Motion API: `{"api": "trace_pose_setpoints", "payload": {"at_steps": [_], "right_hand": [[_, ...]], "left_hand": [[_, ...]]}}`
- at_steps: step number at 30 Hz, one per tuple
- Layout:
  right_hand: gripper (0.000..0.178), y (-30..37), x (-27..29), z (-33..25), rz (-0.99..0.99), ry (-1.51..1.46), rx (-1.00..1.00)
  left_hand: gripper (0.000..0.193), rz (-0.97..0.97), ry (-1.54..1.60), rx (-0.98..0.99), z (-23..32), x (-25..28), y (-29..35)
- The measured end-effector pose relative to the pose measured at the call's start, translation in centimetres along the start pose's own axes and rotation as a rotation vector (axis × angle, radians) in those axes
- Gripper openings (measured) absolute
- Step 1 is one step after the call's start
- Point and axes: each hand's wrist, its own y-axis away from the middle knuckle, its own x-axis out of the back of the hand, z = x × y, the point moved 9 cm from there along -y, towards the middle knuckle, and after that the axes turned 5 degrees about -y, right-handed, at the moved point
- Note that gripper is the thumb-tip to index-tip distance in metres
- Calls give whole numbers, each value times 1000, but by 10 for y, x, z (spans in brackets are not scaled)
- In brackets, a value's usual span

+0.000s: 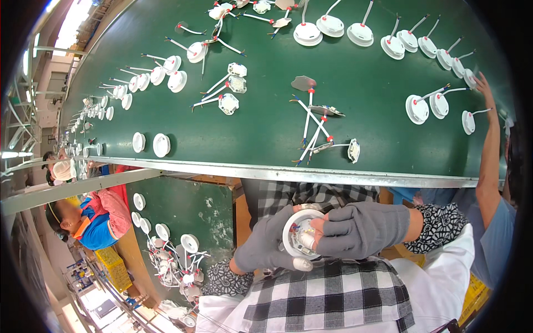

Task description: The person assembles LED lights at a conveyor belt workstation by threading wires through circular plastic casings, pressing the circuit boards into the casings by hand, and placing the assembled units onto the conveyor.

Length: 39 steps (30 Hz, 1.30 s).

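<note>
Gray-gloved hands meet over a white round housing (286, 236) held above the lap of a worker in a black-and-white checked apron (333, 294), just in front of a green work surface (250, 141). The left hand (266, 244) is curled about the housing, thumb at its lower rim and a finger at the upper, the grip closed to the width of the piece. The right hand (352, 230) reaches in from the other side with fingers bent, their bare tips at the open face (whether they pinch a part or only press on it, one cannot tell), where a pale inner fitting (306, 240) shows. Beyond the metal edge (222, 169), wired boards (319, 125) lie crossed on the green, with two white cups (161, 145) well to their left. Farther back, white round units (361, 34) stand in a curving row, cables up; at its right end a co-worker's hand (483, 86) is at the last unit. At left, a lower green table (194, 205) bears more white rings (189, 243) beside a tangled heap of boards and wires (166, 266); past it are a person in blue and orange (100, 222) and a yellow crate (114, 269).
</note>
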Motion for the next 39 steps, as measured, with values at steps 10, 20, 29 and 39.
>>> {"api": "trace_pose_setpoints", "payload": {"at_steps": [10, 20, 29, 39], "right_hand": [[26, 0, -2, 5, 61, -78, 20], [27, -18, 16, 10, -25, 113, 105], [40, -18, 1, 33, -76, -54, -122], [45, 38, -67, 77, -22, -952, -1129]], "left_hand": [[105, -78, -32, 46, 1, -4, 3], [77, -83, 263, -37, 3, -24, 1], [51, 2, 238, 68, -1, -11, 8], [52, 32, 338, 101, -22, -3, -6]]}}
